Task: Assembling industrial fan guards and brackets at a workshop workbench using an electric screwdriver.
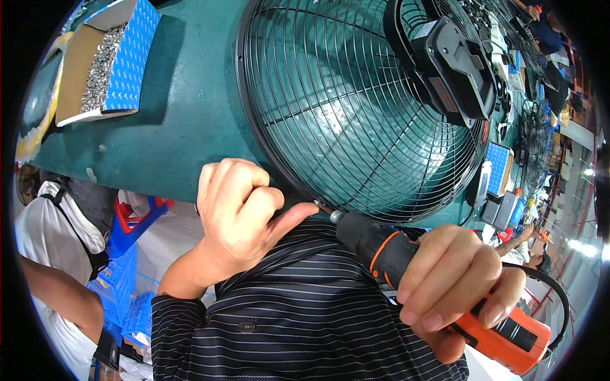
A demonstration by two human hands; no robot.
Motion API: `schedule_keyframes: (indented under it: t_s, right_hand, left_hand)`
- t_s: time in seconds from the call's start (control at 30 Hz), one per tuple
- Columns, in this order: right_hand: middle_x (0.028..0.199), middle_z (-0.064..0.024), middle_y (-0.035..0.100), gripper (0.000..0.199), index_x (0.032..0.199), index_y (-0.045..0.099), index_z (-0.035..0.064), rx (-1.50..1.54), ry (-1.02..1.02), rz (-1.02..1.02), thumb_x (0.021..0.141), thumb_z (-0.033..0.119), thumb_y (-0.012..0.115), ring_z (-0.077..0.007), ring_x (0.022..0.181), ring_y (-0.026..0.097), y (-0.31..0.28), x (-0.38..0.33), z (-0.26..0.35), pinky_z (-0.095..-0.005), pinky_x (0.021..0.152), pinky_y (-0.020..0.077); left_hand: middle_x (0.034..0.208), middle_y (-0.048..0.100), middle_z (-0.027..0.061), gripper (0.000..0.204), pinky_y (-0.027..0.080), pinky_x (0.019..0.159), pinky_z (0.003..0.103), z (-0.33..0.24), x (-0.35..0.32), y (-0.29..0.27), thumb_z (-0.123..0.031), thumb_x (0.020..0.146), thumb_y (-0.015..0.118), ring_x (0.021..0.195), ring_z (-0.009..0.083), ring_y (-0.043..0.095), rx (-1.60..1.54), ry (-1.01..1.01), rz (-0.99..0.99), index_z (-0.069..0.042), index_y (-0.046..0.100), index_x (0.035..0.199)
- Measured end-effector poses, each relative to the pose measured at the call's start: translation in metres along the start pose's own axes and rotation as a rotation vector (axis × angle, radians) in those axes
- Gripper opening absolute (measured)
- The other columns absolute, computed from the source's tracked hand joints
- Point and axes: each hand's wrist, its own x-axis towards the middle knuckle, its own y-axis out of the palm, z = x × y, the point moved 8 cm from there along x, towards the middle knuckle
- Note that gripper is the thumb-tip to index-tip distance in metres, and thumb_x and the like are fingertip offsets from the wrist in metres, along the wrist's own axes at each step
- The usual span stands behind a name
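Note:
On the green table a black wire fan guard (337,108) lies with a black motor housing (451,73) at its centre. My right hand (454,279) is wrapped round an orange and black power screwdriver (397,257), whose bit points left at the guard's near rim. Just left of that rim, my left hand (238,206) has its fingers curled and its thumb stretched out. The thumb tip meets a small shiny piece, likely a screw (318,204), at the end of the bit. Whatever the curled fingers enclose is hidden.
At the far left stands an open blue and white carton (130,60) of small metal fasteners (103,70). Another blue carton (499,168) is on the right. A black cord (559,292) trails from the screwdriver. Blue crates (121,286) and another person's arm (63,295) are at left.

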Motion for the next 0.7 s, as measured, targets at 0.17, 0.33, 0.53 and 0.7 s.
schedule_keyframes:
  t_s: [0.17,0.33,0.53,0.7]
  right_hand:
    - [0.078,-0.0097,0.067,0.044,0.113,0.048,0.0036,-0.006,0.074,0.004,0.083,0.014,0.079,-0.0171,0.059,0.068,0.001,0.013,-0.008,-0.0283,0.055,0.0591]
    - [0.075,-0.0084,0.066,0.042,0.112,0.048,0.0038,-0.012,0.094,-0.011,0.083,0.013,0.078,-0.0156,0.056,0.066,0.002,0.018,-0.019,-0.0263,0.053,0.0580]
    - [0.075,-0.0083,0.066,0.041,0.114,0.049,0.0035,-0.079,0.098,0.006,0.082,0.008,0.075,-0.0153,0.055,0.066,0.007,0.022,-0.018,-0.0260,0.052,0.0579]
    - [0.073,-0.0098,0.067,0.043,0.114,0.049,0.0050,-0.027,0.123,0.123,0.080,0.004,0.075,-0.0168,0.056,0.067,0.019,0.022,-0.015,-0.0264,0.050,0.0578]
  left_hand:
    - [0.082,0.049,0.0067,0.050,0.037,0.066,0.037,0.007,0.005,0.000,-0.033,0.055,0.090,0.075,0.0272,0.052,-0.017,0.000,0.029,-0.009,0.052,0.077]
    - [0.087,0.050,0.0079,0.052,0.037,0.069,0.038,0.020,0.010,-0.007,-0.032,0.053,0.090,0.080,0.0279,0.052,0.005,-0.064,0.057,-0.009,0.052,0.079]
    - [0.089,0.050,0.0086,0.055,0.037,0.069,0.038,0.023,0.013,-0.007,-0.031,0.049,0.091,0.081,0.0286,0.052,-0.029,-0.085,0.069,-0.009,0.052,0.081]
    - [0.090,0.050,0.0086,0.057,0.037,0.069,0.038,0.019,0.008,-0.006,-0.031,0.047,0.091,0.081,0.0286,0.052,-0.059,-0.104,0.089,-0.009,0.052,0.082]
